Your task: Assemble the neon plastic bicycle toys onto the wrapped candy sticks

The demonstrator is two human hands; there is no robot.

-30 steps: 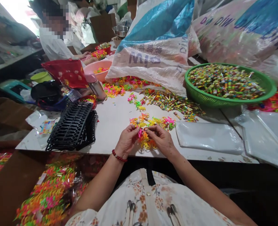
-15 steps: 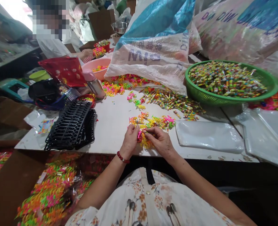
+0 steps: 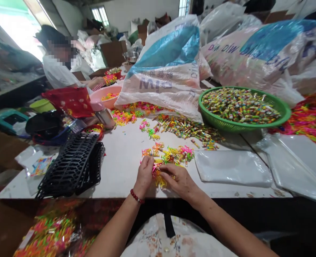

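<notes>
My left hand (image 3: 144, 175), with a red bead bracelet at the wrist, is closed round a small pink plastic toy (image 3: 154, 170), mostly hidden by the fingers. It looks like a tiny bicycle. At its right side, my right hand (image 3: 177, 178) meets the toy with thumb and fingers bent together; whether something else is between them is hidden. Under and behind both hands lie loose toys (image 3: 171, 153) in yellow, orange, green and pink. Further back spreads a heap of small wrapped candy tubes (image 3: 184, 126).
A green basket (image 3: 243, 125) heaped with candy tubes stands at the right. Clear plastic bags (image 3: 232, 167) lie before it. Black plastic racks (image 3: 69, 164) are stacked at the left. A large woven sack (image 3: 160, 78) stands behind. Another person (image 3: 64, 67) sits at the far left.
The camera view has tilted up, so the table and hands appear lower. My left hand keeps the pink toy; my right fingers have shifted slightly and show more of their backs.
</notes>
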